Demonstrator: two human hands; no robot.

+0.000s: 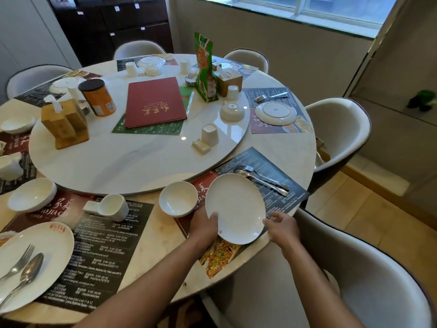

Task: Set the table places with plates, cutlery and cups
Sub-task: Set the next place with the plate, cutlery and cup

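Observation:
A white plate [235, 207] lies tilted over the dark placemat [267, 162] at the table's near right edge. My left hand [203, 227] grips its left rim, thumb on top. My right hand [281, 227] touches the plate's right rim with loosely bent fingers. A white bowl [178, 198] sits just left of the plate. A fork and spoon [261, 179] lie on the placemat beyond the plate. A white cup [113, 207] lies on its side on the neighbouring placemat.
A lazy Susan [132, 162] carries a red menu [155, 101], tissue boxes, an orange can and cups. A set plate with cutlery [30, 263] is at near left. Chairs [369, 273] ring the table.

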